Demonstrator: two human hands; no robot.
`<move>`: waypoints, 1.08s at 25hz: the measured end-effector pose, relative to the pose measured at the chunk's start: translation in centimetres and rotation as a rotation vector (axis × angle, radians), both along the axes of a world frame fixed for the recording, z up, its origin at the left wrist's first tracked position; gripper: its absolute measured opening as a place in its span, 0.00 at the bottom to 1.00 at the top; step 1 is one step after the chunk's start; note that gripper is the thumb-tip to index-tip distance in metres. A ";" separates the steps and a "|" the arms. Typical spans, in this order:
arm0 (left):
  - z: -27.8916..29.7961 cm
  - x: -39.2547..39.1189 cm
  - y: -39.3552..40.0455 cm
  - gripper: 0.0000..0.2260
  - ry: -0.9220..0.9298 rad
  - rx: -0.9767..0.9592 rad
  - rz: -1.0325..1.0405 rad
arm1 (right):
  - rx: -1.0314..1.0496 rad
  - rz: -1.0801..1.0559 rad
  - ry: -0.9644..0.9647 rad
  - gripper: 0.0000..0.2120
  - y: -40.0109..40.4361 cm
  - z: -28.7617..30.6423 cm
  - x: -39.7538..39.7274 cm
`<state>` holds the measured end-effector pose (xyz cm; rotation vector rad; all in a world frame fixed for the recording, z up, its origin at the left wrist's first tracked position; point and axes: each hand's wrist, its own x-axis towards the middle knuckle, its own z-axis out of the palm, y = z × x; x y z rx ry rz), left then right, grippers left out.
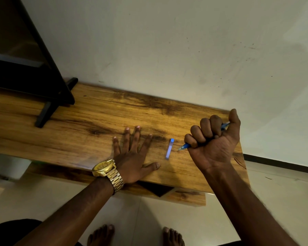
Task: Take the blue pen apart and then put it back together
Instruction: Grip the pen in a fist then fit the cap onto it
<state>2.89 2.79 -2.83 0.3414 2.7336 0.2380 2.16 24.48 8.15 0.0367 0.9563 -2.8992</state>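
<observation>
The right hand (214, 139) is closed in a fist around the blue pen (185, 145), its tip poking out just above the wooden surface (89, 121). The pen's cap (169, 148) lies loose between the hands. The left hand (132, 153) rests flat, fingers spread, holding nothing

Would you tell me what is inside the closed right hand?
The blue pen: its tip and rear end stick out of the right hand; the fingers cover the middle.
</observation>
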 end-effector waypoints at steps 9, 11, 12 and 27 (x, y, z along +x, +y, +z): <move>0.1 0.0 0.1 0.50 -0.002 -0.006 -0.002 | 0.022 -0.005 -0.011 0.28 0.1 0.1 0.1; 0.1 0.0 0.0 0.50 0.000 -0.005 0.001 | 0.008 -0.003 -0.020 0.29 0.0 0.1 0.1; 0.0 0.0 0.0 0.50 -0.001 -0.007 0.002 | 0.019 -0.014 -0.029 0.28 0.0 0.1 0.0; 0.1 0.0 0.0 0.50 -0.004 -0.004 -0.005 | -0.017 -0.022 -0.030 0.27 0.2 -0.1 -0.2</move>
